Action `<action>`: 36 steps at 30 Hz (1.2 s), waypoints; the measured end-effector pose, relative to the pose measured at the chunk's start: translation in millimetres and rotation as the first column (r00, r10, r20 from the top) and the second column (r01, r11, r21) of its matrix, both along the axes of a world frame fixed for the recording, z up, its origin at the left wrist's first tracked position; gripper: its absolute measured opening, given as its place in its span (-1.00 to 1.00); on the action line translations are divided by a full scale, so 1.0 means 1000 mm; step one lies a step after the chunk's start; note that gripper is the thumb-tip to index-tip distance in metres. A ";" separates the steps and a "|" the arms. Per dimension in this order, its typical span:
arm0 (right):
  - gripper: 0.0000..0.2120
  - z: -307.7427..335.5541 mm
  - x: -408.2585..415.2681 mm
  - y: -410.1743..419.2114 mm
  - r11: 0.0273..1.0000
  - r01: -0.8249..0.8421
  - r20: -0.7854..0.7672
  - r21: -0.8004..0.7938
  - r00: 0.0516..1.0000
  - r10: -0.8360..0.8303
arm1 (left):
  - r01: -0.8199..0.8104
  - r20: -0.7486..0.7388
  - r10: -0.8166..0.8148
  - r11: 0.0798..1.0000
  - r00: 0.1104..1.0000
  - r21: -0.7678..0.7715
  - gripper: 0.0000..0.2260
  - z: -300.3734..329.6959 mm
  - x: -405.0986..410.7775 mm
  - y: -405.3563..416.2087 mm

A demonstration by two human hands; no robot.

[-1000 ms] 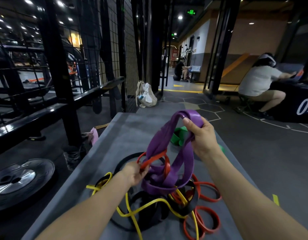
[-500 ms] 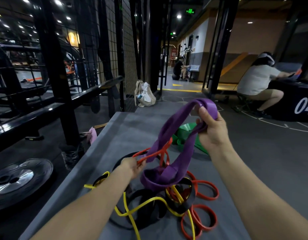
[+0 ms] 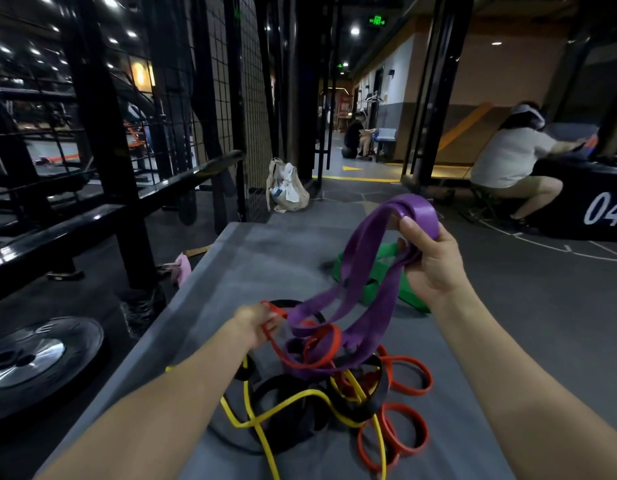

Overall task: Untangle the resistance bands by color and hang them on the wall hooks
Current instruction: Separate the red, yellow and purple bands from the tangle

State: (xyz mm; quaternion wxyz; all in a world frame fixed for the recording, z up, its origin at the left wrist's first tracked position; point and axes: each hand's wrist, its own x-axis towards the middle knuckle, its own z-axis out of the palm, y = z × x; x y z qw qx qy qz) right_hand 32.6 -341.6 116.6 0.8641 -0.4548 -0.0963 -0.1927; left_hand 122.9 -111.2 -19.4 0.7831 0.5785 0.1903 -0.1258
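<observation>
Grey bench (image 3: 251, 258): right hand (image 3: 435, 265) gripping raised purple band (image 3: 362, 271); left hand (image 3: 256, 323) pinching red band (image 3: 300, 355) in tangle.

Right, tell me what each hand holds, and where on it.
Right hand grips the purple band at its raised top fold. Left hand pinches the red band at its upper loop.
</observation>
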 end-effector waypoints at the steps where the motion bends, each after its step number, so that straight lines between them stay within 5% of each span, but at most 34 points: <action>1: -0.58 0.001 -0.001 0.004 0.999 -0.024 -0.001 -0.037 1.000 0.024 | 0.071 0.020 -0.072 0.995 0.997 0.076 -0.67 0.006 -0.002 -0.005; 3: -0.68 0.003 -0.002 0.012 0.993 -0.073 0.000 -0.093 0.997 0.073 | 0.203 0.071 -0.218 0.963 0.973 0.175 -0.70 0.016 -0.008 -0.015; 6: -0.65 0.006 0.000 0.014 0.992 -0.070 0.009 -0.104 0.997 0.071 | 0.195 0.150 -0.231 0.955 0.961 0.222 -0.75 0.023 -0.005 -0.017; 13: -0.89 0.012 0.006 0.013 0.999 0.039 -0.006 0.016 0.999 -0.039 | -0.073 0.272 -0.045 0.910 0.961 0.408 -0.80 0.030 0.016 0.027; 18: -0.84 0.025 0.033 0.038 0.993 0.050 -0.084 -0.109 0.995 -0.059 | -0.226 0.366 0.031 0.834 0.930 0.503 -0.88 0.054 0.022 0.081; 25: -0.84 0.055 0.059 0.051 0.996 0.086 -0.035 -0.005 0.996 -0.086 | -0.405 0.433 0.190 0.774 0.881 0.486 -0.89 0.084 0.026 0.122; 32: -0.82 0.038 0.062 0.056 0.975 0.118 -0.125 -0.188 0.982 -0.143 | -0.324 0.424 0.092 0.793 0.901 0.516 -0.84 0.098 0.024 0.106; 36: -0.80 0.049 0.070 0.050 0.987 0.143 -0.115 -0.075 0.982 -0.152 | -0.252 0.443 -0.063 0.748 0.894 0.614 -0.83 0.101 0.029 0.092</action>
